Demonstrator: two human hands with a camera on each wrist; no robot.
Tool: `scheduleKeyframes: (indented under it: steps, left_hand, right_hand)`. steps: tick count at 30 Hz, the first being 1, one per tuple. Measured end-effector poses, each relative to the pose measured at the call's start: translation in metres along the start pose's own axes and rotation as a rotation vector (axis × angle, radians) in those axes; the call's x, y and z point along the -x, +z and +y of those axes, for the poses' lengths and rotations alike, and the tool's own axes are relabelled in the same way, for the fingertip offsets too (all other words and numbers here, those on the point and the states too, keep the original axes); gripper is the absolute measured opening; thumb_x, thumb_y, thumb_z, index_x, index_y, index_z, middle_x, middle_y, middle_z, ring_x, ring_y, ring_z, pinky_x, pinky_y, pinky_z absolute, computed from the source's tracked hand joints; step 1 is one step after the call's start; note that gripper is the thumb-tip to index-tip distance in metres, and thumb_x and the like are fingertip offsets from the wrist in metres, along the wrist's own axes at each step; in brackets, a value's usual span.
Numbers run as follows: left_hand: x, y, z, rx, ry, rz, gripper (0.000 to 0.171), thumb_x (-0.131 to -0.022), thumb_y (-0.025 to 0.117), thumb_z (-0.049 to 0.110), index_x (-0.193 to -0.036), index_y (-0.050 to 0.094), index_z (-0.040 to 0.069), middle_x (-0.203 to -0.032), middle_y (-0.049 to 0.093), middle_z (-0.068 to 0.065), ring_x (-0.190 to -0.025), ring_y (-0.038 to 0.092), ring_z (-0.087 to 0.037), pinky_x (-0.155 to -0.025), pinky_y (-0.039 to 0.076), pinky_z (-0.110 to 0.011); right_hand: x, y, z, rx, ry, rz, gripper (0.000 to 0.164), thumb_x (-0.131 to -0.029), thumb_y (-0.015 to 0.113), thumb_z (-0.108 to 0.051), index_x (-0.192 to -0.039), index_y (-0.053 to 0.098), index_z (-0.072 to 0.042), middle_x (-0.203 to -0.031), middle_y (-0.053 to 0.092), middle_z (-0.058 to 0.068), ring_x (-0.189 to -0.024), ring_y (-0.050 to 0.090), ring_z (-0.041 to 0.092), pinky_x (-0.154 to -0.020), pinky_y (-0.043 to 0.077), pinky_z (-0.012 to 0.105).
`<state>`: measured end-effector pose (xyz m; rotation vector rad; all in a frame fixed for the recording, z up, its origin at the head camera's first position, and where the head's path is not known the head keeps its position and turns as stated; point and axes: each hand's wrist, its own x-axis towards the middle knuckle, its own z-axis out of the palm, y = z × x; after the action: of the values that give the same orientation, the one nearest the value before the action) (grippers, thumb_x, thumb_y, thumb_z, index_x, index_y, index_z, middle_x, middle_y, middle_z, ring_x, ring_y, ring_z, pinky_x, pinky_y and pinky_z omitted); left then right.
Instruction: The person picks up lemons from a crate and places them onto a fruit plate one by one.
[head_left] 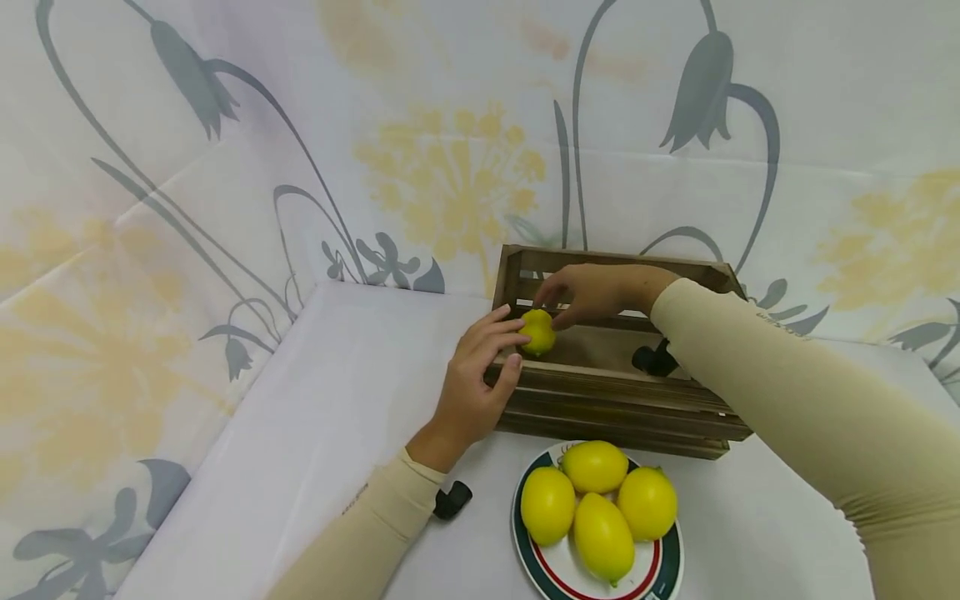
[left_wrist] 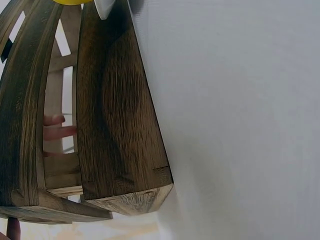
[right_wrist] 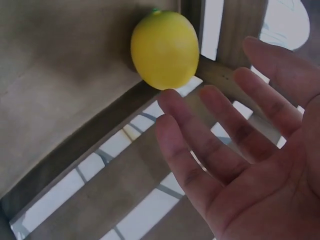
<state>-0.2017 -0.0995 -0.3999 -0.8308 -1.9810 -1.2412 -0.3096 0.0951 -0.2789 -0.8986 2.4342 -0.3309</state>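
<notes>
A yellow lemon [head_left: 537, 333] lies at the left end inside a brown slatted wooden crate [head_left: 600, 390]. My right hand [head_left: 600, 292] reaches into the crate from the right. In the right wrist view its fingers [right_wrist: 215, 150] are spread and lightly bent, with the lemon [right_wrist: 165, 50] just beyond the fingertips and nothing held. Over the crate's left front corner lies my left hand [head_left: 480, 371], its fingers extended and overlapping the lemon's left edge in the head view. Fingertips [left_wrist: 57, 131] show between the crate's slats in the left wrist view.
In front of the crate stands a white plate [head_left: 522, 554] with a green and red rim, carrying several lemons [head_left: 603, 537]. A white cloth covers the table [head_left: 337, 400]. Flower-printed fabric [head_left: 457, 167] hangs close behind the crate and along the left.
</notes>
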Motion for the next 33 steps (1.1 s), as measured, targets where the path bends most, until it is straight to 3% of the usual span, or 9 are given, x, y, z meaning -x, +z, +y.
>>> scheduleKeyframes:
  steps: [18, 25, 33]
  left_hand:
    - [0.004, 0.006, -0.005, -0.031, 0.002, -0.024, 0.048, -0.107, 0.038, 0.042, -0.115, 0.067, 0.004, -0.129, 0.066, -0.012, -0.14, 0.047, -0.027, -0.121, 0.033, -0.04]
    - [0.004, 0.004, -0.003, -0.045, -0.001, -0.032, 0.049, -0.107, 0.037, 0.042, -0.116, 0.067, 0.004, -0.129, 0.066, -0.014, -0.141, 0.046, -0.025, -0.121, 0.033, -0.04]
    - [0.0, -0.002, -0.002, -0.057, 0.027, -0.022, 0.047, -0.107, 0.039, 0.04, -0.116, 0.067, 0.003, -0.131, 0.065, -0.014, -0.141, 0.046, -0.026, -0.121, 0.032, -0.041]
  right_hand:
    - [-0.021, 0.01, 0.024, -0.045, 0.05, -0.079, 0.055, -0.096, 0.065, -0.016, -0.147, 0.047, -0.003, -0.151, 0.046, 0.022, -0.139, 0.045, 0.042, -0.11, 0.044, 0.054]
    - [-0.029, 0.011, 0.021, -0.082, 0.085, -0.158, 0.059, -0.098, 0.062, -0.013, -0.151, 0.04, -0.003, -0.154, 0.04, 0.027, -0.124, 0.06, 0.037, -0.095, 0.057, 0.044]
    - [-0.035, 0.014, 0.015, -0.032, 0.111, -0.175, 0.062, -0.097, 0.064, -0.015, -0.153, 0.038, -0.007, -0.15, 0.043, 0.027, -0.123, 0.059, 0.037, -0.092, 0.058, 0.044]
